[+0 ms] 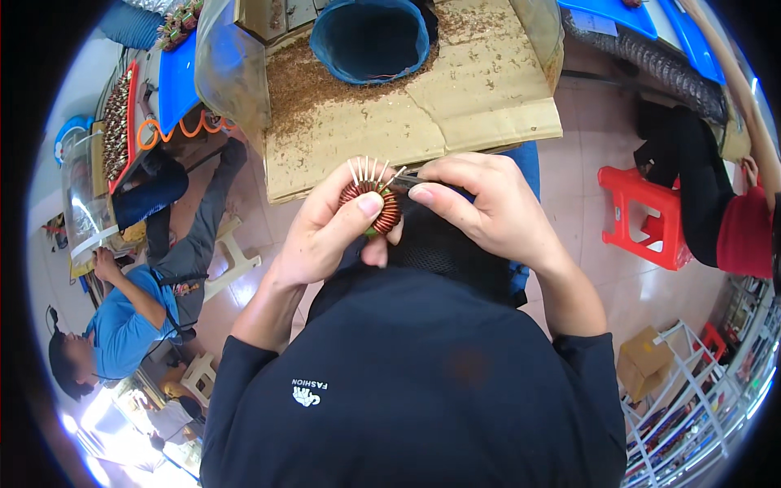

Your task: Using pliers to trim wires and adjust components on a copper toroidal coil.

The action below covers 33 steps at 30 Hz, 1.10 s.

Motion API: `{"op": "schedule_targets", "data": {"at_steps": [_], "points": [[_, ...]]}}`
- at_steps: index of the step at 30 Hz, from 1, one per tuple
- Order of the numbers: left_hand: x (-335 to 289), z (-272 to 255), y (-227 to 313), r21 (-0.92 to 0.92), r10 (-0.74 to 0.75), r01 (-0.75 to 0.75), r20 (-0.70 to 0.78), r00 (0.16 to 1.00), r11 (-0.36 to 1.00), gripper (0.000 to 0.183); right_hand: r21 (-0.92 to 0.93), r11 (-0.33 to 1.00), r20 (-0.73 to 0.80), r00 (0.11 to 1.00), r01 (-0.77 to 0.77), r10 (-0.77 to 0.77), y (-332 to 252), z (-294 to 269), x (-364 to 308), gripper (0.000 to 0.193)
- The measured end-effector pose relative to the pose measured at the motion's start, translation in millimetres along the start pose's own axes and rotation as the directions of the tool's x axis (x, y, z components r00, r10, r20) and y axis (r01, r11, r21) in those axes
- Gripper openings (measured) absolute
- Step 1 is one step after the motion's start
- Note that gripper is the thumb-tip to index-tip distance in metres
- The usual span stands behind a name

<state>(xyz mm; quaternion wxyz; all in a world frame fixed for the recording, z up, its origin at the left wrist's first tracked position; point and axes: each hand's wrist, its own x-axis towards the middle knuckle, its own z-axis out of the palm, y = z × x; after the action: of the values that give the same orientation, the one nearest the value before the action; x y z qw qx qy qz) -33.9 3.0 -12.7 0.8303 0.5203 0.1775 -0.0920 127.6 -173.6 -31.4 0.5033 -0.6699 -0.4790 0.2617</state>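
My left hand is closed around a ring-shaped coil wound with reddish copper wire, the thumb pressing on its face. Several straight, pale bare wire ends stick up from the coil's far edge. Just to the right, my right hand grips a slim dark metal tool between thumb and fingers. The tool's tip touches or nearly touches the rightmost wire end; its full shape is hidden by my fingers, so its kind is unclear. Both hands are above my lap, at the near edge of the work surface.
Cardboard strewn with brown scraps covers the work surface. A round blue-lined opening sits at its far side. A red stool stands at right beside another person's dark-clad leg. A person in a blue shirt works at left.
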Motion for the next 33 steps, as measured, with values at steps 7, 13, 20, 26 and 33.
{"op": "schedule_targets", "data": {"at_steps": [7, 13, 20, 26, 33], "points": [[9.9, -5.9, 6.6, -0.061, -0.083, 0.090, 0.114, 0.990, 0.994, 0.031, -0.088, 0.996, 0.014, 1.000, 0.006, -0.005, -0.1, -6.6, 2.8, 0.027], [12.6, -4.1, 4.1, -0.012, -0.021, 0.021, -0.052, 0.998, 1.000, 0.029, -0.096, 0.989, -0.043, 0.993, -0.117, 0.113, 2.6, -6.1, 9.3, 0.027], [40.9, 16.4, 7.1, -0.151, 0.163, -0.233, -0.376, 0.912, 0.961, 0.031, -0.088, 0.987, -0.253, 0.956, 0.133, -0.152, -6.9, 17.2, 19.8, 0.061], [56.5, 32.2, 15.9, -0.040, 0.308, -0.348, -0.382, 0.871, 0.937, 0.035, -0.156, 0.976, -0.452, 0.867, 0.155, -0.210, -0.9, 34.4, 47.2, 0.069], [66.2, 22.1, 29.1, -0.079, 0.282, -0.332, -0.368, 0.886, 0.940, 0.031, -0.094, 0.961, -0.462, 0.844, 0.261, -0.274, 7.7, 32.3, 64.9, 0.063]]}}
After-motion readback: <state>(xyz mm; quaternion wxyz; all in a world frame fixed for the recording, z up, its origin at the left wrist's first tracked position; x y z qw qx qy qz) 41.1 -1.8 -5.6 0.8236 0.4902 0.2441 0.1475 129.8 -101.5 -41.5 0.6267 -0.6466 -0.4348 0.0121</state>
